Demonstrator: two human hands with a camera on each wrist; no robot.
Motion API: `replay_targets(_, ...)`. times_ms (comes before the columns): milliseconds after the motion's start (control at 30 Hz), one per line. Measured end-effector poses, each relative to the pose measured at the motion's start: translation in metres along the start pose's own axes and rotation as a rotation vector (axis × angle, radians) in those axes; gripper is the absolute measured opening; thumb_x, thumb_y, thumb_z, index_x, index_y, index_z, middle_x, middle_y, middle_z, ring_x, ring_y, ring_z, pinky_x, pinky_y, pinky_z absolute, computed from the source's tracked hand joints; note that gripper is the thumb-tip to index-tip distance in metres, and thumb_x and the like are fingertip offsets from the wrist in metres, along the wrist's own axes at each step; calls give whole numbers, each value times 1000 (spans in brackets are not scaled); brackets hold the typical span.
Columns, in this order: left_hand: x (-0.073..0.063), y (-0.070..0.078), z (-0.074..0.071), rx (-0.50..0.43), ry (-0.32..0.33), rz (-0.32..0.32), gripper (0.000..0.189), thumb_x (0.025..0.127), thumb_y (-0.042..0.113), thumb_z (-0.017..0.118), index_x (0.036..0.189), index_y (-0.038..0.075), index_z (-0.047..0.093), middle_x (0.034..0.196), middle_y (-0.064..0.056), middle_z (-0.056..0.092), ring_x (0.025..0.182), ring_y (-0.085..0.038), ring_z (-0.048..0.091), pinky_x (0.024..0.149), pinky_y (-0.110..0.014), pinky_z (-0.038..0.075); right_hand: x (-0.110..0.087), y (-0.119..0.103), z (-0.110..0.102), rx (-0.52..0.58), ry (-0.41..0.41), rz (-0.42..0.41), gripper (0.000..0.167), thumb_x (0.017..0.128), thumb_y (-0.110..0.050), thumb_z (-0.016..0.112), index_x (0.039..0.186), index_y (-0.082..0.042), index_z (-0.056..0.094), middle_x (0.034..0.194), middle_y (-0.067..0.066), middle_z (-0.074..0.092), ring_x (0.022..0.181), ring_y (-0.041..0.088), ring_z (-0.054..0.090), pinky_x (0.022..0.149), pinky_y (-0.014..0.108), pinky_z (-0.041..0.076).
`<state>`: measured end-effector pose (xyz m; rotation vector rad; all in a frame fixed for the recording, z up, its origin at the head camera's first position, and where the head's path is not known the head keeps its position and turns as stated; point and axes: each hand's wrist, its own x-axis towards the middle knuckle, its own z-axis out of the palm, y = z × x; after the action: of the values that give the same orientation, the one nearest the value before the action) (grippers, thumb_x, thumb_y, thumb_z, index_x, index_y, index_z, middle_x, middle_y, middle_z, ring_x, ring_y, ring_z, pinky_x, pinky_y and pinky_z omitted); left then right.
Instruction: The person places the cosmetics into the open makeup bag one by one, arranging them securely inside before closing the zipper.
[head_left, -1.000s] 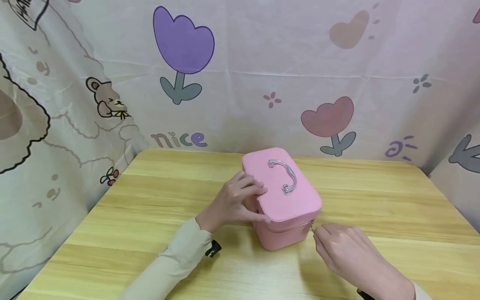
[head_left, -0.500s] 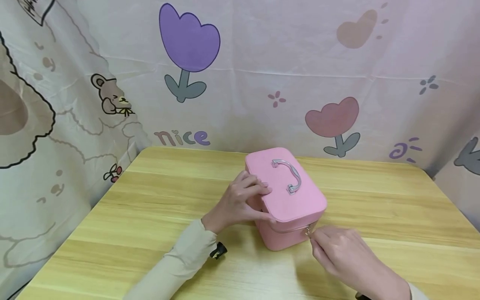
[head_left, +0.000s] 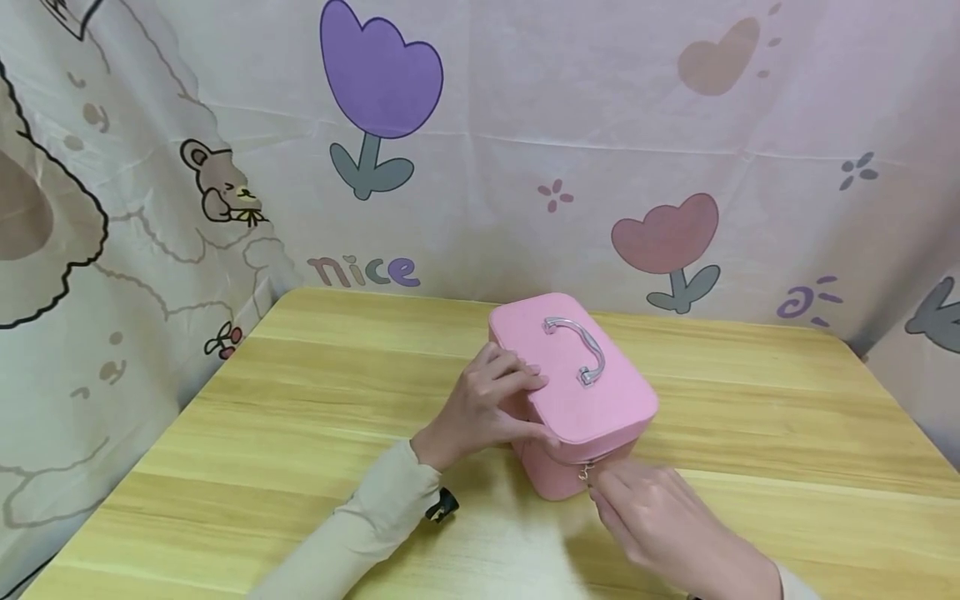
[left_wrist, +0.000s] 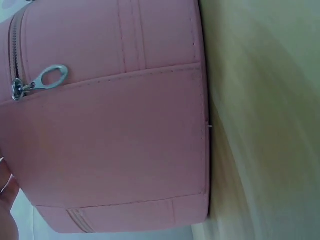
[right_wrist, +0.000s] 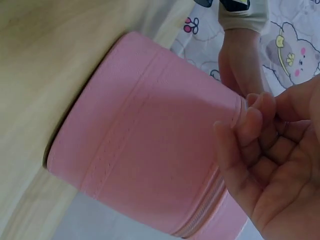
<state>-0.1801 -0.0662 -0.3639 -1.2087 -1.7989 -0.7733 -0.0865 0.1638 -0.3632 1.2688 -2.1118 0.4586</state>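
Observation:
A pink zippered cosmetic case (head_left: 566,400) stands on the table, lid down. A silver handle (head_left: 588,348) is fixed on its top. My left hand (head_left: 483,408) grips the lid's left edge, fingers over the top and thumb at the near corner. At the near side, my right hand (head_left: 660,517) pinches a metal zipper pull (head_left: 585,472), mostly covered by the fingers. In the right wrist view, the zipper (right_wrist: 205,207) runs along the side beneath that hand. Another zipper pull (left_wrist: 50,76) hangs loose on the side seen by the left wrist camera.
The wooden table (head_left: 300,400) extends around the case. Behind it hangs a printed cloth (head_left: 480,167) with flowers and bears. A black wrist strap piece (head_left: 442,505) shows under the left sleeve.
My right hand has drawn the zipper pull leftward along the case's near side, toward the near left corner. The left hand keeps its place on the lid. The head view has shifted slightly.

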Motion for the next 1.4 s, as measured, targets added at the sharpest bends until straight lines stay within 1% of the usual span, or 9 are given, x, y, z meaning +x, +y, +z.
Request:
replay_targets(133, -3, 2, 4, 30, 28, 21, 62, 46, 48, 91, 88, 6, 74, 86, -2, 62, 78, -17, 49, 67, -25, 42, 0, -3, 2, 7, -12, 5, 37, 104, -19, 28, 75, -16, 51, 66, -14, 34, 57, -3, 28, 48, 6, 20)
replay_targets(233, -4, 3, 4, 26, 16, 21, 61, 49, 47, 91, 90, 6, 74, 88, -3, 62, 79, -18, 48, 67, -24, 42, 0, -3, 2, 25, -17, -2, 37, 104, -17, 27, 74, -16, 48, 66, -14, 33, 58, -3, 26, 48, 6, 19)
replay_targets(367, -3, -1, -5, -51, -71, -2, 48, 64, 38, 85, 98, 6, 75, 100, -6, 61, 89, -20, 51, 74, -25, 45, 0, -2, 0, 18, -51, -3, 39, 105, -18, 25, 74, -16, 48, 67, -14, 33, 58, -3, 26, 48, 6, 19)
replay_targets(500, -1, -8, -16, -105, -185, -50, 39, 77, 29, 78, 108, 5, 72, 114, -11, 56, 104, -23, 52, 90, -27, 46, -1, 0, -3, -13, -93, 11, 40, 105, -21, 23, 75, -17, 50, 68, -14, 35, 58, -3, 28, 47, 7, 20)
replay_targets(633, -1, -16, -19, -67, -227, -104, 54, 71, 30, 85, 113, 0, 67, 119, -12, 57, 113, -24, 52, 102, -28, 40, -2, 2, -6, -13, -84, 29, 38, 103, -22, 24, 72, -19, 45, 67, -16, 32, 57, -4, 26, 47, 7, 18)
replay_targets(767, -3, -22, -16, -34, -179, -81, 61, 62, 33, 90, 109, 0, 68, 112, -10, 62, 107, -22, 56, 99, -27, 43, -1, 1, -4, 9, -13, 23, 33, 98, -18, 29, 68, -19, 42, 64, -16, 29, 56, -5, 24, 49, 6, 18)
replay_targets(967, 2, -20, -9, 92, -61, 41, 54, 60, 45, 89, 90, 4, 70, 89, -4, 61, 82, -18, 56, 76, -26, 48, 5, 0, 0, 20, 142, 22, 29, 91, -12, 34, 63, -18, 39, 63, -15, 26, 58, -5, 21, 50, 5, 16)
replay_targets(1233, 7, -8, -6, 201, -16, 11, 56, 56, 54, 87, 77, 9, 62, 73, 1, 53, 67, -14, 47, 62, -25, 41, 7, 0, 2, 8, 204, 42, 31, 93, -12, 34, 63, -17, 39, 61, -14, 25, 57, -5, 21, 49, 5, 15)
replay_targets(1400, 8, -3, -1, 247, 13, -5, 57, 55, 56, 87, 73, 9, 60, 69, 1, 51, 63, -15, 43, 58, -25, 38, 2, 0, 9, -13, 190, 56, 34, 99, -15, 34, 67, -15, 46, 60, -13, 32, 55, -4, 27, 48, 5, 20)
